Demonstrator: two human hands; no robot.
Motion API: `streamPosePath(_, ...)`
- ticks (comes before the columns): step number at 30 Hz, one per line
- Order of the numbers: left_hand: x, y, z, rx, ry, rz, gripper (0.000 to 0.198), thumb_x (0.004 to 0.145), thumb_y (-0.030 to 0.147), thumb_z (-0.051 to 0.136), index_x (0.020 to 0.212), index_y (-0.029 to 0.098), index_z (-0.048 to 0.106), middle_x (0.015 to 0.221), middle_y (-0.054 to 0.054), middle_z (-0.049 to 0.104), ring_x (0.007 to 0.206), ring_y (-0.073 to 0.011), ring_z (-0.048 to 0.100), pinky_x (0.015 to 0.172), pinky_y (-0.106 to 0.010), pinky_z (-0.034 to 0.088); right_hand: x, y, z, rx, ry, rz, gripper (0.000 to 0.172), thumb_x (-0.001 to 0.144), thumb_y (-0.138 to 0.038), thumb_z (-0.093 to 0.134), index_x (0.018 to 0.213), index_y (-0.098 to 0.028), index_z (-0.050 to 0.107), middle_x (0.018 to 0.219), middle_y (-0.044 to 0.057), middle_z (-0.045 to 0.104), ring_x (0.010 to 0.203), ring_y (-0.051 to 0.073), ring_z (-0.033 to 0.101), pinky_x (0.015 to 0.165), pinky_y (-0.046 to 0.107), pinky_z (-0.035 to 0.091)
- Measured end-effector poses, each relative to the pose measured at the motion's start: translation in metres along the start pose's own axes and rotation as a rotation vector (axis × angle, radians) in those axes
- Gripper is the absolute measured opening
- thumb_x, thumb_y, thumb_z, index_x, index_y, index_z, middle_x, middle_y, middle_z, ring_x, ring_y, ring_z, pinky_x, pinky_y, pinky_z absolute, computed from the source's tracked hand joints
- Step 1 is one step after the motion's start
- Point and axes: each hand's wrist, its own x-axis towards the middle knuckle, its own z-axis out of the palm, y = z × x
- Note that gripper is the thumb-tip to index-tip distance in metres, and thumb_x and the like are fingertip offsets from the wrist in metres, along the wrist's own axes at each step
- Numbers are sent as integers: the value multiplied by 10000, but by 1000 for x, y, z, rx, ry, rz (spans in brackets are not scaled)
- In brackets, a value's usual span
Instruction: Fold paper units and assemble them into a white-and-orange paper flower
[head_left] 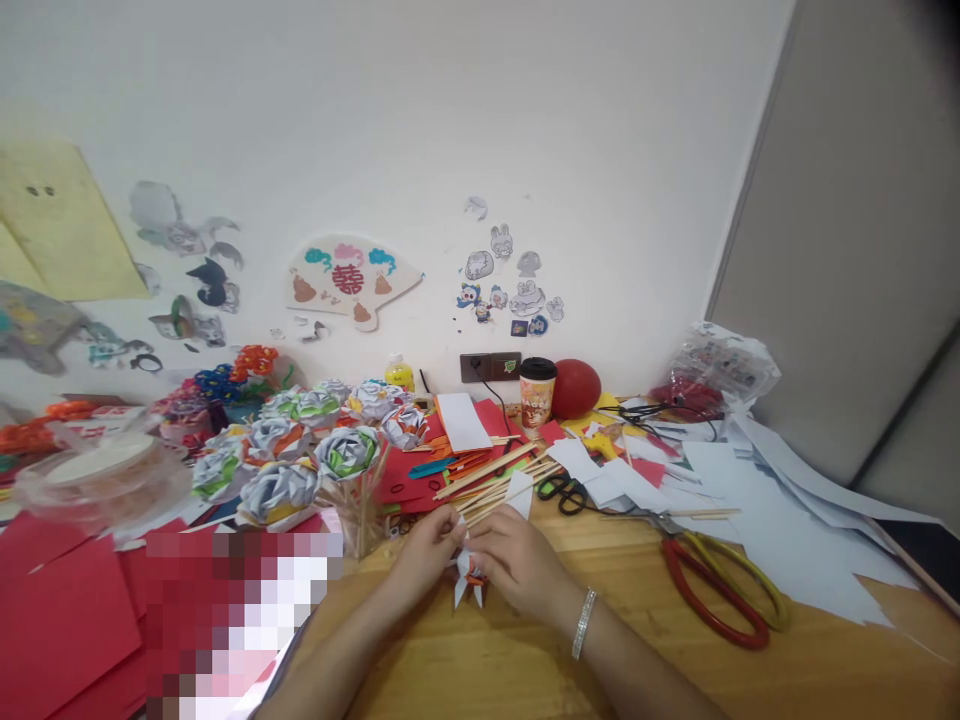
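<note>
A clear cup (358, 522) stands on the bench (525, 670) just left of my hands. It holds a bundle of thin sticks, upright, and paper flowers (346, 450) in white and green sit at their tops. More such flowers lie behind it. Farther left is a round clear tub (97, 482) with something pale and flat inside; I cannot tell what it is. At the back by the wall stands a paper cup (537, 392) with a dark lid on, so its contents are hidden, and a red ball (576, 388) is just beside it. A crumpled clear bag (721, 368) lies at the far right, with red showing through it.

My left hand (426, 553) and right hand (517, 566) meet near the middle of the bench, close to its front edge. Both pinch a small folded paper piece (466, 576) between fingertips. It is white with a bit of orange at its middle, and two pointed tips hang down from it toward the wood. My fingers cover its upper part. A bracelet (583, 622) is on my right wrist.

Loose wooden sticks (495, 476) lie just behind my hands. Black scissors (562, 492) lie near them, larger scissors (720, 592) with red and yellow handles lie to my right, and red paper sheets (60, 600) lie to my left.
</note>
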Motion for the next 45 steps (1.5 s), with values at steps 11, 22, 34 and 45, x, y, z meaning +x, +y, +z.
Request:
streamPosePath(11,-2,13,-5,-164,1,80,337,714,504,572,687,184,471,625,27,550,586,-129,516,553,-217,399,3,17,-5,348,397,430,202,817,-288,524,967,-190,617,986,84,643,942,207,566,853,385,424)
streamPosePath(22,-11,23,-1,-169,-31,135,231,708,385,629,787,175,571,831,-36,638,708,-168,583,626,-254,456,8,15,-1,522,409,554,123,663,-136,595,782,-168,591,757,27,629,755,184,592,716,314,465)
streamPosePath(34,-13,16,4,319,61,508,325,788,284,566,1110,282,609,1134,-80,621,1098,-244,497,974,-450,362,4,2,-5,66,457,283,141,758,-122,578,852,-217,622,838,43,603,838,196,534,749,329,436)
streamPosePath(45,-19,11,9,344,-55,543,472,795,289,562,1256,308,460,1305,-86,481,1215,-248,398,1013,-462,320,3,8,-3,61,496,342,88,747,-124,588,780,-205,589,810,32,573,815,197,519,738,327,423)
